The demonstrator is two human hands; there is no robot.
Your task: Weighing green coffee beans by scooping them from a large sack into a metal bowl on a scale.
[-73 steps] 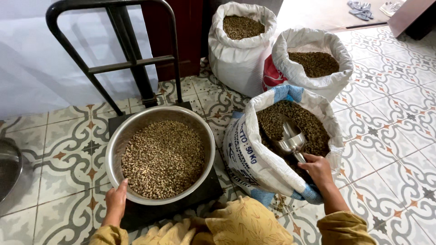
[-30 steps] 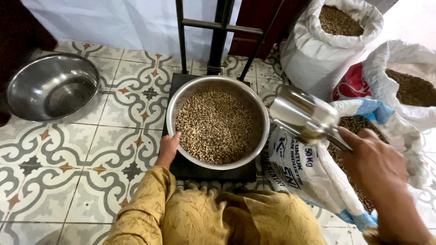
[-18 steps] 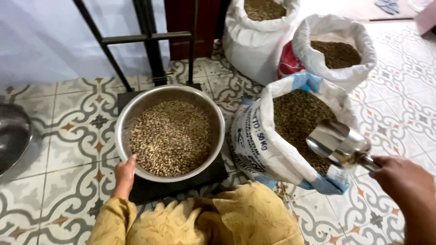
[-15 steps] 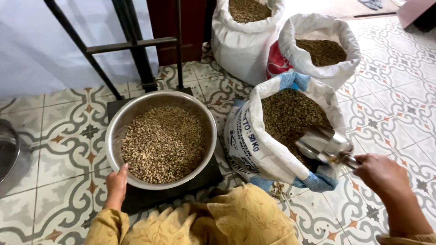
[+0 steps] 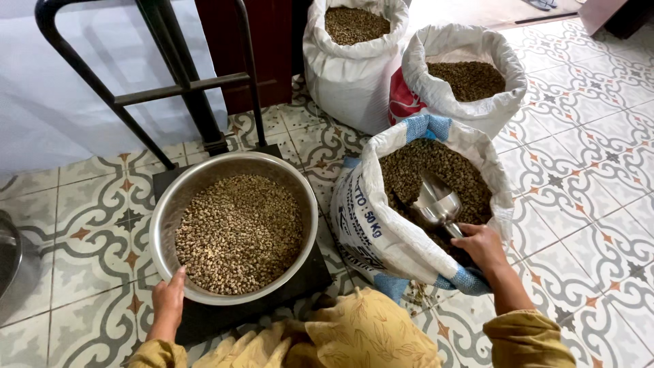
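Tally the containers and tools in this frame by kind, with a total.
White woven sacks of beans: 3
Round steel bowls: 2, one full of beans, one cut off at the left edge
Metal scoops: 1
Total: 6

We see bare floor [image 5: 586, 177] to our right of the near sack [image 5: 381, 225]. Two more sacks [image 5: 354, 75] block behind it. The black frame [image 5: 184, 88] stands behind the bowl [image 5: 204, 184].
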